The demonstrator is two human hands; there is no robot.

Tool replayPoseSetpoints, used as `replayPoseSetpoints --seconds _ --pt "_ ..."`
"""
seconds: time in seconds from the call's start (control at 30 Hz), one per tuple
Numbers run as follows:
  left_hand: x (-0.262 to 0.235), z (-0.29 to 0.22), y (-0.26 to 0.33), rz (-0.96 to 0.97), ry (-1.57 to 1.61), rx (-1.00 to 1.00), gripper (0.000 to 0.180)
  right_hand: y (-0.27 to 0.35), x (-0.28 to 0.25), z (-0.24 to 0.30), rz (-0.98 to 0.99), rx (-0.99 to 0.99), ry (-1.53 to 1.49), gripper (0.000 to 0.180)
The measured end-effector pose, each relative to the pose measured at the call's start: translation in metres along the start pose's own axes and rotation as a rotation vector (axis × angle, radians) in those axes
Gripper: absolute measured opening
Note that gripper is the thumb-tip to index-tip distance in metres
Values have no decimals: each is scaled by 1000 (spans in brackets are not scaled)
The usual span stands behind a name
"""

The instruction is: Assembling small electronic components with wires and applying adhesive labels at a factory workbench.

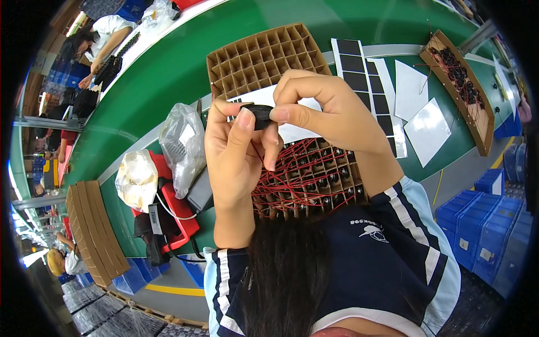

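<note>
Between my two hands is a small round black part [259,115] with a red wire hanging down from it. My left hand [236,146] grips it with thumb and fingers from the left. Thumb and forefinger of my right hand [314,106] pinch its right edge. Below my hands stands a divided cardboard box [359,182] holding several black parts with red wires [286,188]. Beyond my hands lies a second divided cardboard box [264,56], its cells showing no parts. A white sheet [295,132] lies partly hidden behind my hands.
Sheets of black square labels [353,67] and white papers [412,90] lie right, near a cardboard tray [480,126] of wired black parts. At left are a clear plastic bag [182,140], a red container [188,224] and stacked cardboard [92,230]. Another person [109,36] works across the belt.
</note>
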State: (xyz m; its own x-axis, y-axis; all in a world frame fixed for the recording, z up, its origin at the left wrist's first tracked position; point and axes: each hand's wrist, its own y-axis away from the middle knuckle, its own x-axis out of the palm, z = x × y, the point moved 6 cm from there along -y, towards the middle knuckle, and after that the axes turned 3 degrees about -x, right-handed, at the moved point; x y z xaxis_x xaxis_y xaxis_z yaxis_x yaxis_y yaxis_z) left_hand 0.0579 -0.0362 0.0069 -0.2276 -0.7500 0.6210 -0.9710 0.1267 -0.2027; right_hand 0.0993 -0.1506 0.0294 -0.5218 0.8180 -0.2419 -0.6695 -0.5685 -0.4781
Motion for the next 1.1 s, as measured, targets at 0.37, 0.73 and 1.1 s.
replayPoseSetpoints --seconds 0.37,0.73,1.1 --pt "-10 -25 9 -327 -982 310 23 0 4 4 -23 30 145 17" --pt "-6 -14 2 -202 -386 27 27 -1 9 -2 -13 -38 76 21" --pt "-3 -7 0 -96 -200 -16 16 -1 7 0 66 -48 36 17"
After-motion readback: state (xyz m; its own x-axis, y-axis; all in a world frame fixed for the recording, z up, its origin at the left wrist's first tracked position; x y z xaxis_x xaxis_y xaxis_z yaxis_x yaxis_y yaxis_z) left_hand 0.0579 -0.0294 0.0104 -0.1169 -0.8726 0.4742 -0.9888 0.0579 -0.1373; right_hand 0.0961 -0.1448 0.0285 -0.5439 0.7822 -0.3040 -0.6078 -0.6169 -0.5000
